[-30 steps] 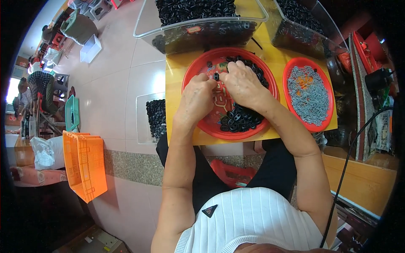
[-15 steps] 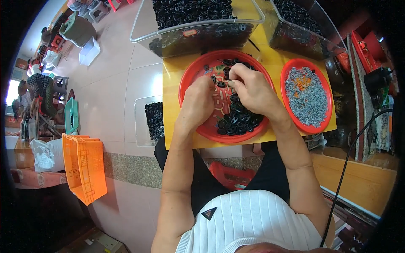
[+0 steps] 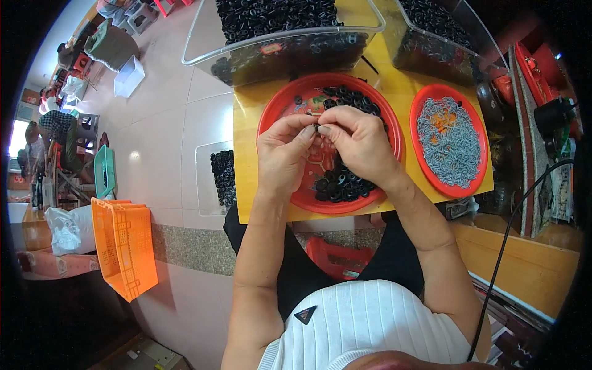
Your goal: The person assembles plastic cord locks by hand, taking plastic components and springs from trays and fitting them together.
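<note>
Over the red round tray (image 3: 269, 111), my left hand (image 3: 285, 154) and my right hand (image 3: 365, 145) meet fingertip to fingertip. Thumb and forefinger of each are pinched together. A small dark piece shows between the left fingertips, most likely one of the black plastic parts, though the fingers cover most of it. Whatever the right fingertips pinch is hidden. Loose black plastic parts (image 3: 345, 185) with holes lie heaped in the tray's near right side, and more run up along its far right rim.
Right of the tray, a red oval tray (image 3: 414, 132) holds grey screws (image 3: 450, 148) and some orange pieces. Clear bins (image 3: 290, 58) of black parts stand at the table's far side. Another clear bin (image 3: 203, 179) sits lower left, near an orange crate (image 3: 132, 246). A black cable (image 3: 502, 246) hangs at right.
Both hands have come together over the tray's middle, the left turning so its thumb shows. The black part that lay between them is no longer seen there.
</note>
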The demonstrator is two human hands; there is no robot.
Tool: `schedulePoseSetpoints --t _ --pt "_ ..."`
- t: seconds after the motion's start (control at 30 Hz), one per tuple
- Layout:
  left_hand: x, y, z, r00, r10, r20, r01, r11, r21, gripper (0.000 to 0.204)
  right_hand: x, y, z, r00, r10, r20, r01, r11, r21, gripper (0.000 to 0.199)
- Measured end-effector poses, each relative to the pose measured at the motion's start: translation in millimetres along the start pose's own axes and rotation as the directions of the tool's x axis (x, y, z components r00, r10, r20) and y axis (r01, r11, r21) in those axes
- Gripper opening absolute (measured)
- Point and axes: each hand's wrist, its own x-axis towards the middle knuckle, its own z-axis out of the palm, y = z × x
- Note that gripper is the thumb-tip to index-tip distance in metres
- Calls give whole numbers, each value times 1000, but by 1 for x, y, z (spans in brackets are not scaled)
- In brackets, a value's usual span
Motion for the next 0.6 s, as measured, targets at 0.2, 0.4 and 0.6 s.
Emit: schedulePoseSetpoints --t 0.2,0.4,0.6 --pt "0 0 -2 999 6 -49 -2 998 65 14 0 -8 -2 998 -59 38 65 974 -217 11" --pt "2 -1 -2 1000 -17 -15 17 1000 19 12 2 -1 -9 997 55 55 -44 983 -176 10" --pt "1 0 -8 1000 -17 20 20 994 -110 6 3 -9 -10 950 298 91 -312 916 251 10"
